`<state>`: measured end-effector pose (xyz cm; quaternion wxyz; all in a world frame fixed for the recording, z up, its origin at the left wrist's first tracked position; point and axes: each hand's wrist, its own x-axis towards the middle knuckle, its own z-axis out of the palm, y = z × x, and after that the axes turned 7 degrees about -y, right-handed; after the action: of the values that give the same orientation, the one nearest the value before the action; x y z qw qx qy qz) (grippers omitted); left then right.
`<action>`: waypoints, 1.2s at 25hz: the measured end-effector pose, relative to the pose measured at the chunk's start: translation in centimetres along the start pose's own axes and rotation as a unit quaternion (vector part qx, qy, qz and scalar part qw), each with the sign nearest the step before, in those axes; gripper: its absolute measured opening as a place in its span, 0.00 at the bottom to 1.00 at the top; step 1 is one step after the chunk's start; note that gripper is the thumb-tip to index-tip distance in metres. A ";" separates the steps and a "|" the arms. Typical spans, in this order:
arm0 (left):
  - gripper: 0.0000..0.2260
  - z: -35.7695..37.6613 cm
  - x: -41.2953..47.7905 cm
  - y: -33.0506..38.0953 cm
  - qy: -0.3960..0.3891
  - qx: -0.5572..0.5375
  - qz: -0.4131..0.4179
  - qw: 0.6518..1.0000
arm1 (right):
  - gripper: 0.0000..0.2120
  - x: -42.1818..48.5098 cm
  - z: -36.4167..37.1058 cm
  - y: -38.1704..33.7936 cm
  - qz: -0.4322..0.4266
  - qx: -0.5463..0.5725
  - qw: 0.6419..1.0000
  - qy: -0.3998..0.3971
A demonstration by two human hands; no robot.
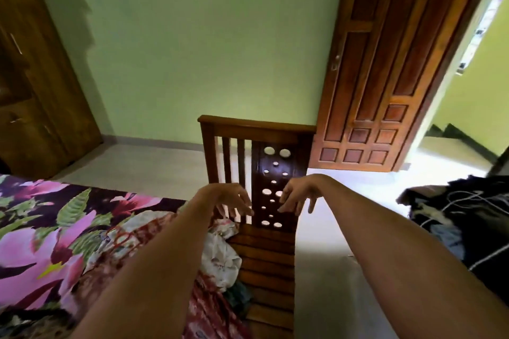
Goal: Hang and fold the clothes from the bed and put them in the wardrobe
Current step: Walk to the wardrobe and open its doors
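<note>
1. Green wall [192,49] fills the top and the middle of the view.
2. On the right is a brown wooden door [385,77]. It is swung open, and bright light falls past it onto the pale floor [330,256].
3. On the left edge stands the brown wardrobe [41,91]. It is well apart from the clothes, with bare floor in between.
4. The bed [41,228] is at the lower left. Its sheet has big pink flowers and green leaves.
5. A wooden bed end [256,125] stands up in the middle. It has thin bars and a dark panel full of round holes. It is right in front of both hands.
6. A dark heap of cloth [468,215] with thin white lines on it sits at the right edge, across the floor from the bed.
7. The clothes [220,256] lie in a crumpled pile on the bed, pushed up against the bed end. They are white and red with patterns. The left arm hides part of them.
8. The left hand [228,198] and the right hand [296,195] reach out side by side, a little apart. Their fingers hang loose and point down. Neither hand holds anything.
</note>
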<state>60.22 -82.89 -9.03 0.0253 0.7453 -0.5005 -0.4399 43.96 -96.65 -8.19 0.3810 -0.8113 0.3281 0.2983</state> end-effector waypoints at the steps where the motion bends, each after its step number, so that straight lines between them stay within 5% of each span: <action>1: 0.19 0.3 1.4 2.3 -0.012 0.002 0.007 1.000 | 0.21 -1.0 -0.8 2.5 0.007 0.013 1.000 0.007; 13: 0.21 2.4 19.8 29.3 -0.077 0.068 0.085 0.991 | 0.24 -7.2 -14.6 28.9 0.063 0.094 0.992 0.056; 22: 0.21 -2.4 33.2 35.1 -0.098 0.052 0.071 0.991 | 0.23 0.0 -25.5 37.2 0.030 0.162 0.985 0.051; 30: 0.22 -18.2 48.0 37.2 -0.060 0.038 0.083 0.994 | 0.25 12.0 -43.9 37.1 0.011 0.132 0.988 0.084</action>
<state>51.10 -145.64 -10.39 0.0032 0.6741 -0.5773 -0.4608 33.32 -154.42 -9.31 0.4522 -0.7728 0.4040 0.1872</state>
